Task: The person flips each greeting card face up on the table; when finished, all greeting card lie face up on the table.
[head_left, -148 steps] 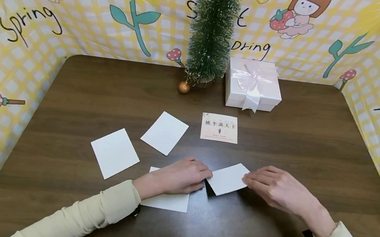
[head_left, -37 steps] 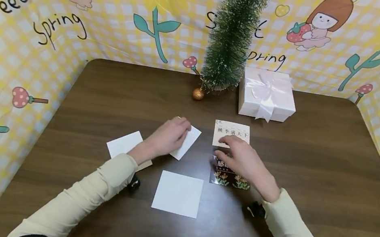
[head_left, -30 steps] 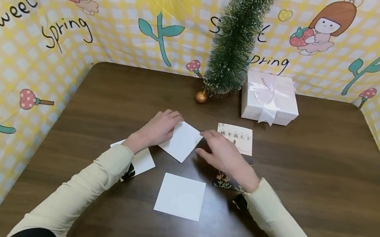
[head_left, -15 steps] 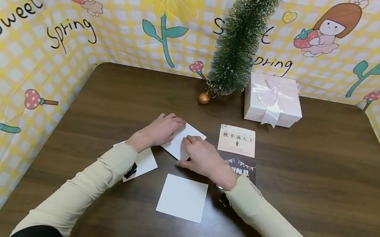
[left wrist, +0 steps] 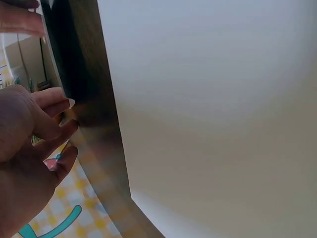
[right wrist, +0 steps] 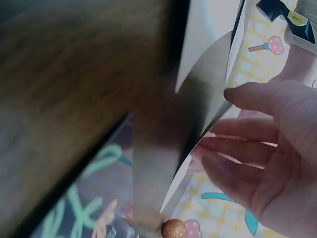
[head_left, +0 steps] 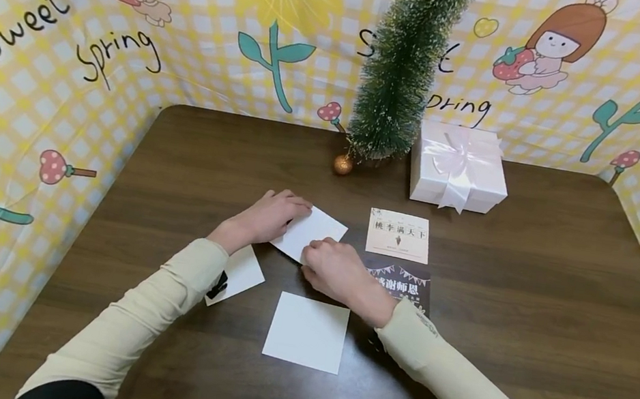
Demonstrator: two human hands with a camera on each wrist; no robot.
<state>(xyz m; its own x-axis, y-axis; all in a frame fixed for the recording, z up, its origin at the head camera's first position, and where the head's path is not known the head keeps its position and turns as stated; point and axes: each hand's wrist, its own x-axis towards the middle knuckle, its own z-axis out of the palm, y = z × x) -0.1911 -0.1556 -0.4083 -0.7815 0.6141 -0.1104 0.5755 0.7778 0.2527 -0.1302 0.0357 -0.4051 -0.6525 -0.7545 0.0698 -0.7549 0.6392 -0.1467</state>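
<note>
Both hands are at a square white card (head_left: pixel 310 232) in the middle of the table. My left hand (head_left: pixel 267 218) holds its left edge, and the fingertips (left wrist: pixel 70 102) show against the card's dark-looking edge in the left wrist view. My right hand (head_left: pixel 340 271) pinches the lower right side with curled fingers; thumb and fingers (right wrist: pixel 247 144) meet the edge in the right wrist view. A second white card (head_left: pixel 243 278) lies partly under the left forearm. Nearer the front is a third white card (head_left: pixel 306 333). The dark printed card (head_left: pixel 406 285) is partly hidden by the right wrist.
A cream printed card (head_left: pixel 398 236) lies above the dark one. At the back of the brown table (head_left: pixel 532 273) stand a small green tree (head_left: pixel 395 87), an orange bauble (head_left: pixel 342 164) and a white gift box (head_left: pixel 460 169) with ribbon. Patterned cloth (head_left: pixel 183 34) surrounds the table.
The dark card came down face up below the cream card. Both hands then moved left to a white card; the right hand's fingers drew in on its lower right side.
</note>
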